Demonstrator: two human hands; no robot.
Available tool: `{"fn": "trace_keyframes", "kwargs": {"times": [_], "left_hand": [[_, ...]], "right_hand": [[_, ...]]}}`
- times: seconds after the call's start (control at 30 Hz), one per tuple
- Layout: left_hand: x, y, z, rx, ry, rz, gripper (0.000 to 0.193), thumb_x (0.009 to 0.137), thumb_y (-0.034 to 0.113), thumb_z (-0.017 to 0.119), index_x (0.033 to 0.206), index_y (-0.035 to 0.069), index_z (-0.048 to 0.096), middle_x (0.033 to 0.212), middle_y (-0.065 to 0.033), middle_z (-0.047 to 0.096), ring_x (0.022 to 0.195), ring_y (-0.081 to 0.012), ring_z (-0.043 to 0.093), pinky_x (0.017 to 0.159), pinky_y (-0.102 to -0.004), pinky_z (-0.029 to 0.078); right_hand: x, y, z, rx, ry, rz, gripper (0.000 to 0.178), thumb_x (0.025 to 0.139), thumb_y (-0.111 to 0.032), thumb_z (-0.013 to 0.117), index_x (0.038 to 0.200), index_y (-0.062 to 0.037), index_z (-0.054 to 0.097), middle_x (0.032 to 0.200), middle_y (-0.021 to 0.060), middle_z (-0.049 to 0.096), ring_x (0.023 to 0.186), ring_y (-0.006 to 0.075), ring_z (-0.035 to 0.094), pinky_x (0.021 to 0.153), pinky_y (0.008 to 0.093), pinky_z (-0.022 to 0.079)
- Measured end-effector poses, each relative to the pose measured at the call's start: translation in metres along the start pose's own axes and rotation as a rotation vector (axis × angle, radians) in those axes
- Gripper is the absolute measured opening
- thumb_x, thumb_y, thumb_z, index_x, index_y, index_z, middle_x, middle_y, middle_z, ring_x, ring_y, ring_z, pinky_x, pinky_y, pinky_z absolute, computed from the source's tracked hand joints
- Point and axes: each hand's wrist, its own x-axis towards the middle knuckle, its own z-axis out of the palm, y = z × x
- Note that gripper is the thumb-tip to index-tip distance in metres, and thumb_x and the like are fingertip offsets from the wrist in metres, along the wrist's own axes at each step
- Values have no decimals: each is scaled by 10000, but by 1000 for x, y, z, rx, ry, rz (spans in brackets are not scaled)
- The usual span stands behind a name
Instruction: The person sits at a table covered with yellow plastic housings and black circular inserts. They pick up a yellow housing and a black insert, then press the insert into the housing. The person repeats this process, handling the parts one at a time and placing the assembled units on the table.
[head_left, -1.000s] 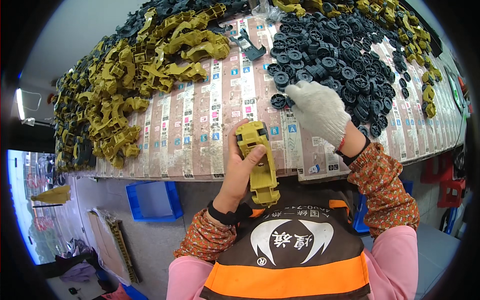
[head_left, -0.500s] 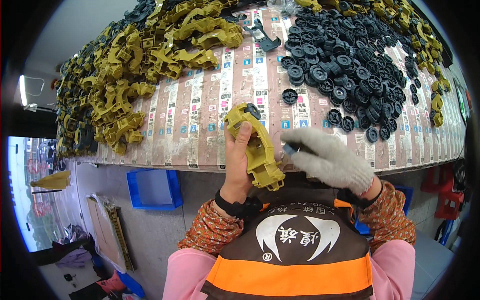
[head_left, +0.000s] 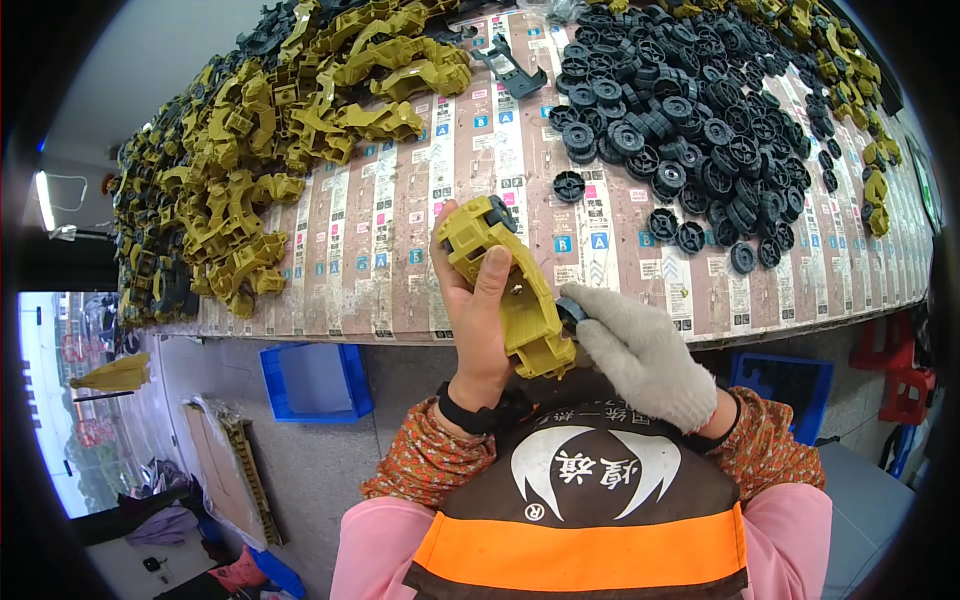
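My bare left hand (head_left: 478,322) grips a yellow-olive toy car body (head_left: 520,300), held tilted over the table's front edge. One black wheel sits in the body's far end. In a grey knit glove, my right hand (head_left: 645,358) pinches a small black toy wheel (head_left: 570,312) against the right side of the body, near its lower end. The gloved fingers partly cover that wheel. Beyond my hands, a single black wheel (head_left: 569,187) lies apart from a large heap of black wheels (head_left: 690,150) at the right.
Yellow car bodies (head_left: 240,180) are heaped along the table's left side, and more (head_left: 877,190) line the far right. A dark chassis part (head_left: 512,68) lies at the back. Below the table are blue bins (head_left: 315,410) and red stools (head_left: 905,392).
My right hand has moved left and down, bringing the black wheel against the car body. My left hand has shifted slightly left with the body. The right-hand blue bin has come into fuller view.
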Motion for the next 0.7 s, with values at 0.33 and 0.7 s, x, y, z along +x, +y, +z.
{"fn": "trace_keyframes", "kwargs": {"times": [0.33, 0.7], "left_hand": [[-15, -5, 7, 197, -137, 363, 919, 954, 67, 814, 1666, 118, 234, 1435, -67, 522, 1231, -194, 601, 1053, -348, 529], [12, 8, -11, -17, -140, -121, 848, 1006, 71, 679, 1698, 178, 201, 1446, -105, 528, 1251, -210, 586, 1069, -385, 536]], "right_hand": [[-15, 6, 10, -323, 5, -156, 578, 858, -33, 608, 1421, 73, 526, 957, 318, 702, 823, 509, 703, 725, 551, 562], [101, 5, -41, -956, 281, -288, 239, 937, -123, 655, 1120, 17, 715, 991, 222, 761, 856, 420, 744, 734, 467, 598]]}}
